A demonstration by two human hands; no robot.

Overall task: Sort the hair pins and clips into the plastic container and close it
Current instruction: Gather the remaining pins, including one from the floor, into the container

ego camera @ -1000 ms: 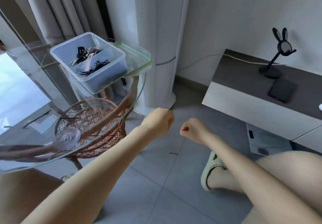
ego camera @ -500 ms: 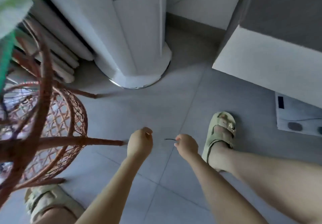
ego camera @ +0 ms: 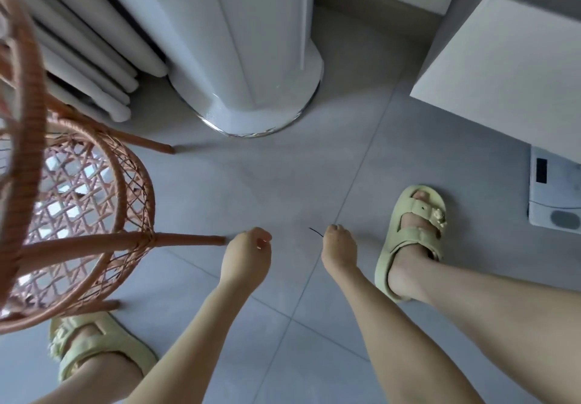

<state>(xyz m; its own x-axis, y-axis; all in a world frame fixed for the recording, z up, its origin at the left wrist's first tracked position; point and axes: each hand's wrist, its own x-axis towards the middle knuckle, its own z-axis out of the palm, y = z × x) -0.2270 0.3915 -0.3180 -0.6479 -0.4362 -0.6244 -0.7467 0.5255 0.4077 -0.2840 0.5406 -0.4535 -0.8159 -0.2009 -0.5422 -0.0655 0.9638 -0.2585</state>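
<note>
Person bent low over the grey tiled floor [ego camera: 283, 167]. Right hand [ego camera: 338, 249] is down at floor level, fingers bunched at one end of a thin dark hair pin [ego camera: 315, 232]; the pin's free end sticks out toward the left. Grip looks pinched together on it, though the fingertips are turned away and whether the pin is lifted or still lying on the tile cannot be told. Left hand [ego camera: 246, 257] hangs near, loosely curled in a fist, holding nothing visible; it sits just beside the tip of a rattan table leg [ego camera: 188, 240].

Step in hand, by my reading: picking a stray pin off the floor to carry it back to the container.

Doing it well:
- Pin is thin and flat; nails under one end, then roll it up into a firm pinch.
- Check the hold before rising, or it drops again.
- Clear the rattan leg on the way up.

Not seen or unclear:
- Plastic container, its lid and the other pins and clips are out of view.
- The glass surface is cut off at left; only rattan frame shows, blurred.
- Any further pins on the floor: none made out.
</note>
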